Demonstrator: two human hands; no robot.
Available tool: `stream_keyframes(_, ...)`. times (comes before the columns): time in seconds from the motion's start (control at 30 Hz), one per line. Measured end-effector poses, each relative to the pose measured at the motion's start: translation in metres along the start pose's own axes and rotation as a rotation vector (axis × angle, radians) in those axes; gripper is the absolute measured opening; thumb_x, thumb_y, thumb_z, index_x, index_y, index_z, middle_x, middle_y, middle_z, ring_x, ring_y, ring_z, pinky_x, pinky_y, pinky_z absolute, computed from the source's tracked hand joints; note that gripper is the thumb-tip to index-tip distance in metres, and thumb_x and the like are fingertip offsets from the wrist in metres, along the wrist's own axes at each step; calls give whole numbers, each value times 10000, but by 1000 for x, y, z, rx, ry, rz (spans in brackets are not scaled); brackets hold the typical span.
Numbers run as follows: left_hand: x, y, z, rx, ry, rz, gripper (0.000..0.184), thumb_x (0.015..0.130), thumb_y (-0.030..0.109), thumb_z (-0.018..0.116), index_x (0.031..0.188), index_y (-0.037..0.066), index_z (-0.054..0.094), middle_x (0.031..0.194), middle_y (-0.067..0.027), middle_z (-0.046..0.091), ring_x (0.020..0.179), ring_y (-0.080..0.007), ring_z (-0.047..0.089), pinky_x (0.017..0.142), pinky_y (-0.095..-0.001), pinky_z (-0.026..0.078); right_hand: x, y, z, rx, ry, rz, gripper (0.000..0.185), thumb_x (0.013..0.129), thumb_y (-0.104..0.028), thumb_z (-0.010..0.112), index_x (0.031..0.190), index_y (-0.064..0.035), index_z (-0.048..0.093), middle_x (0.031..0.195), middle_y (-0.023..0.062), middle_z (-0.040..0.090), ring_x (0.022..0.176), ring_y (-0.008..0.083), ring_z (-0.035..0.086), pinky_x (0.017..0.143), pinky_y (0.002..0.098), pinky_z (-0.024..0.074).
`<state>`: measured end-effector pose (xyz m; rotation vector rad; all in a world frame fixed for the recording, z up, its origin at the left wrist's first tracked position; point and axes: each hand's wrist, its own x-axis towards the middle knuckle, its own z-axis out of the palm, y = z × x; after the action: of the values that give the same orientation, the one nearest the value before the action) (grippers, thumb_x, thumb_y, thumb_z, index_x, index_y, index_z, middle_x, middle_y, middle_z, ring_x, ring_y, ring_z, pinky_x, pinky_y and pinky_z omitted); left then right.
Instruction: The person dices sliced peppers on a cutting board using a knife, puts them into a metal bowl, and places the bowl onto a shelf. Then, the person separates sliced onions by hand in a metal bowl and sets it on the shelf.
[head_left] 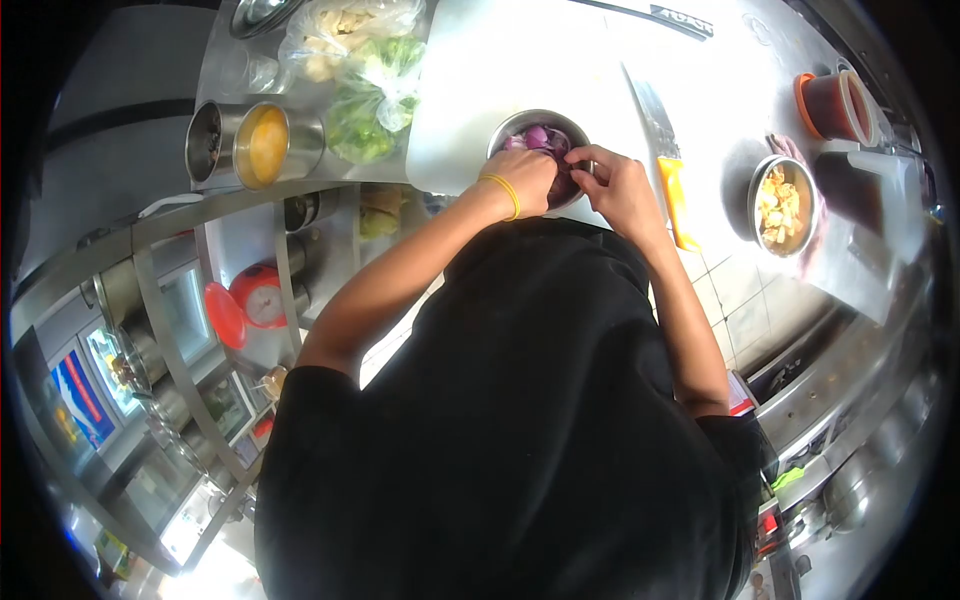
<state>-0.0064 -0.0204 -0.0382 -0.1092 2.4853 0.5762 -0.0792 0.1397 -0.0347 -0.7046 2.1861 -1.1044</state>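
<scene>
A round metal bowl (pixel 497 137) with purple onion pieces (pixel 540 137) in it stands at the near edge of a white cutting board (pixel 470 75). My left hand (pixel 523 177), with a yellow band at the wrist, reaches into the bowl from the left. Its fingers are bent down and their tips are hidden, so what they hold cannot be made out. At the bowl's right rim is my right hand (pixel 612 185), its thumb and fingers curled close together over the onions. Whatever lies between those fingertips is too small to tell.
Right of the board lies a knife with a yellow handle (pixel 677 200). Farther right are a metal bowl of light brown pieces (pixel 783 208) and red-brown containers (pixel 838 105). To the left stand bagged green vegetables (pixel 362 125) and a metal container with yellow contents (pixel 267 147).
</scene>
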Motion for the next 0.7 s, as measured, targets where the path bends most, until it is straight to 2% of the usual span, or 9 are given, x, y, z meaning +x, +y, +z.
stream_keyframes(0.1, 0, -2, 1, -1, 36, 51, 139, 746, 70, 612, 828, 3, 702, 897, -197, 700, 898, -345, 680, 795, -431, 541, 1, 5, 1, 58, 4, 23, 192, 803, -51, 709, 995, -48, 701, 526, 72, 455, 477, 164, 404, 508, 360, 368)
stream_keyframes(0.17, 0, -5, 1, -79, -23, 77, 239, 728, 53, 607, 953, 6, 670, 957, -219, 680, 972, -363, 646, 830, -467, 507, 3, 6, 0, 72, -7, 27, 188, 804, -51, 711, 991, -45, 702, 520, 67, 441, 478, 149, 387, 500, 353, 356)
stream_keyframes(0.3, 2, -7, -6, -90, -61, 67, 249, 737, 11, 608, 978, 23, 672, 972, -219, 678, 932, -351, 657, 802, -439, 515, 3, 3, -2, 64, -25, 37, 194, 813, -60, 717, 1004, -38, 698, 505, 52, 405, 470, 124, 350, 481, 343, 331)
stream_keyframes(0.37, -2, -14, -7, -343, 39, 83, 278, 744, -58, 631, 1008, 24, 665, 957, -205, 682, 851, -304, 680, 736, -382, 529, 1, 5, -1, 62, 0, 18, 200, 816, -69, 721, 1012, -41, 697, 503, 45, 409, 469, 115, 346, 476, 335, 324)
stream_keyframes(0.4, -7, -15, -11, -340, 38, 86, 278, 744, -58, 631, 1008, 24, 665, 957, -205, 682, 851, -304, 680, 736, -382, 529, 0, 5, 0, 63, 20, 0, 206, 819, -78, 725, 1020, -44, 696, 500, 38, 412, 468, 106, 342, 470, 326, 318)
stream_keyframes(0.47, -22, -13, -22, -599, 361, 104, 298, 765, -125, 637, 1027, 16, 646, 918, -149, 691, 774, -192, 673, 668, -296, 522, -7, 0, 1, 91, 64, 22, 210, 823, -93, 728, 1025, -45, 696, 499, 30, 423, 470, 94, 346, 467, 317, 313)
stream_keyframes(0.5, -27, -12, -27, -599, 363, 105, 298, 765, -125, 637, 1027, 16, 646, 918, -149, 691, 774, -192, 673, 668, -296, 522, -9, -3, 1, 116, 106, 44, 214, 827, -107, 732, 1030, -46, 696, 498, 22, 434, 471, 82, 350, 464, 309, 309)
stream_keyframes(0.6, -35, -9, -27, -948, 427, 100, 332, 778, -170, 630, 1061, 3, 621, 914, -47, 640, 789, -69, 596, 672, -226, 507, -10, -15, 8, 238, 120, 70, 239, 835, -164, 744, 1021, -22, 699, 518, 6, 498, 483, 56, 398, 466, 275, 327)
stream_keyframes(0.7, -37, -2, -18, -949, 540, 189, 321, 773, -176, 629, 1048, -12, 617, 906, -42, 634, 783, -71, 595, 682, -229, 510, -8, -32, 10, 314, 84, 85, 269, 835, -191, 748, 1020, -2, 701, 545, 7, 542, 495, 50, 442, 469, 253, 351)
